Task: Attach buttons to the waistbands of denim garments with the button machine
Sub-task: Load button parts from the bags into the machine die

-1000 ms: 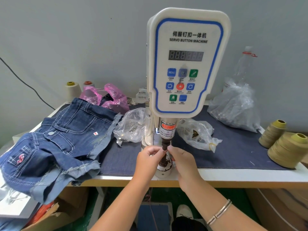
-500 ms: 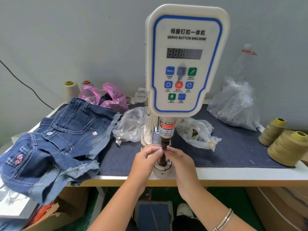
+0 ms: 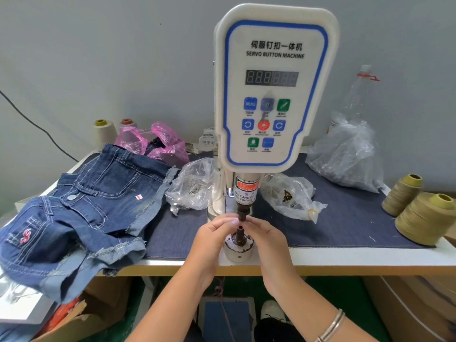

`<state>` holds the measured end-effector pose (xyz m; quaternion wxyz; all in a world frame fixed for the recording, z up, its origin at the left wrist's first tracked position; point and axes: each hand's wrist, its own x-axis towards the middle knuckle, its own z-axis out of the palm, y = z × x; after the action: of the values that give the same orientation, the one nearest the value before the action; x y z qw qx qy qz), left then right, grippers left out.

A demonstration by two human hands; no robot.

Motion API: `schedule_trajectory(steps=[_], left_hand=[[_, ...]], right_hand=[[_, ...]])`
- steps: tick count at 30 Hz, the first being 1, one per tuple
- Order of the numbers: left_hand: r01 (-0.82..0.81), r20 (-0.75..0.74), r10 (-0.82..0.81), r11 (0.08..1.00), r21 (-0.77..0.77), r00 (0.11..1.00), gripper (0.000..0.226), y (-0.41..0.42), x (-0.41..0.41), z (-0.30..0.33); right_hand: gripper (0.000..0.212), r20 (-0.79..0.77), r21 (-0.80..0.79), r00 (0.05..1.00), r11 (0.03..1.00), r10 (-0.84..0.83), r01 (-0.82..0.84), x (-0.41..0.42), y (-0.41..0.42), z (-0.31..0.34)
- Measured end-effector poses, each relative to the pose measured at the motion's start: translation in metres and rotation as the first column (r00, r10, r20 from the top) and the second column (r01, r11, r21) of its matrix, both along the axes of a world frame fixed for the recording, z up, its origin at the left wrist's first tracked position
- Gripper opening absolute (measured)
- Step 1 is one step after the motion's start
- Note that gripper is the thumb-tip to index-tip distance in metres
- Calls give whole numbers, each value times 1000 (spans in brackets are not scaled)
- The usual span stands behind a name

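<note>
Status: loading stage. No garment lies under the servo button machine [image 3: 274, 95]. The left hand [image 3: 212, 239] and right hand [image 3: 265, 239] meet at the upper punch tip [image 3: 241, 215], directly above the lower die [image 3: 238, 245] at the front edge of the tabletop [image 3: 370, 255]. The fingers [image 3: 222, 222] of both hands are drawn together at the punch tip in a pinch; whatever small part they hold is hidden, so it cannot be identified. Judged from this, a button component is being seated, and the pressing stroke is not yet done.

Work pieces: the denim shorts [image 3: 98, 193] lie in a heap at the left end of the tabletop, overhanging its front edge. One metal button [image 3: 71, 197] is visible on the top waistband, which suggests that piece is finished. The number of garments in the heap cannot be told.

Count:
- Clear plastic bags of hardware: three [image 3: 195, 188], [image 3: 291, 196], [image 3: 345, 156].
- Pink plastic bag: one [image 3: 158, 141], back left.
- Olive thread cones: two [image 3: 427, 218], right end.
- Pale thread cones: two [image 3: 104, 130], back left corner.
- Foot pedal [image 3: 227, 319]: one, on the floor below.
</note>
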<state>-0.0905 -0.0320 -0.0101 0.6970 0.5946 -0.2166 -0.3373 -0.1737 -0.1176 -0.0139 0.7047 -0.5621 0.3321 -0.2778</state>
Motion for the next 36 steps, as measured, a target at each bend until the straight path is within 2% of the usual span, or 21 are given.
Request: schedule_trajectory(steps=[5, 7, 9, 11, 12, 14, 16, 17, 18, 20, 23, 24, 25, 26, 27, 29, 31, 32, 34, 36], left_hand=[[-20, -8, 20, 999, 31, 1000, 18, 1, -1, 7], [-19, 1, 19, 998, 58, 1000, 25, 1, -1, 13], [8, 68, -16, 995, 104, 998, 34, 3, 0, 18], [-18, 253, -30, 982, 186, 967, 36, 8, 4, 22], [-81, 430, -32, 967, 242, 902, 36, 11, 10, 20], [-312, 779, -36, 904, 293, 627, 25, 23, 26, 19], [-542, 934, -11, 811, 218, 358, 18, 42, 50, 15], [-624, 961, -9, 759, 187, 278, 24, 52, 64, 13], [-690, 969, -16, 700, 186, 245, 33, 61, 78, 11], [-774, 959, -47, 581, 253, 279, 50, 75, 106, 10], [-760, 854, -238, 390, 520, 462, 71, 85, 135, 8], [-734, 807, -316, 341, 587, 498, 67, 86, 139, 5], [-718, 785, -355, 329, 614, 508, 56, 85, 142, 2], [-718, 802, -324, 360, 595, 502, 41, 85, 142, -1], [-735, 848, -202, 427, 526, 490, 28, 86, 142, -4], [-783, 876, 178, 551, 289, 448, 13, 89, 142, -7], [-787, 820, 436, 616, 29, 372, 11, 91, 137, -6], [-768, 795, 502, 637, -73, 340, 13, 92, 132, -4], [-737, 761, 573, 648, -192, 305, 19, 92, 120, -1], [-718, 755, 594, 650, -249, 276, 17, 95, 108, -3]], right_hand=[[11, 31, 35, 999, 999, 15, -16, -1, 1, -1], [17, 56, 41, 998, 999, 28, -30, -2, 3, -2], [22, 40, 4, 999, 1000, 7, -7, -4, 5, -4], [25, 5, -23, 999, 999, -43, 43, -7, 6, -7], [25, -6, -23, 998, 998, -60, 60, -9, 7, -8], [25, -38, -42, 998, 998, -58, 57, -16, 12, -11], [22, -72, -89, 997, 996, -5, -2, -24, 19, -14], [22, -81, -126, 996, 991, 41, -51, -27, 24, -14], [23, -87, -178, 991, 978, 98, -112, -29, 29, -13], [29, -93, -287, 969, 926, 227, -244, -29, 40, -8], [41, -106, -381, 920, 839, 377, -388, -22, 56, 3], [43, -111, -404, 909, 817, 403, -411, -19, 60, 6], [43, -118, -420, 898, 798, 423, -431, -16, 63, 8], [43, -126, -427, 888, 783, 443, -451, -13, 65, 9], [43, -131, -427, 879, 774, 459, -468, -9, 67, 10], [39, -132, -419, 875, 774, 465, -474, 0, 69, 12], [30, -114, -398, 885, 795, 451, -457, 14, 68, 12], [25, -92, -360, 884, 813, 457, -458, 24, 68, 12], [20, -13, -177, 863, 848, 505, -499, 50, 69, 15], [32, 107, 46, 836, 837, 538, -545, 78, 70, 20]])
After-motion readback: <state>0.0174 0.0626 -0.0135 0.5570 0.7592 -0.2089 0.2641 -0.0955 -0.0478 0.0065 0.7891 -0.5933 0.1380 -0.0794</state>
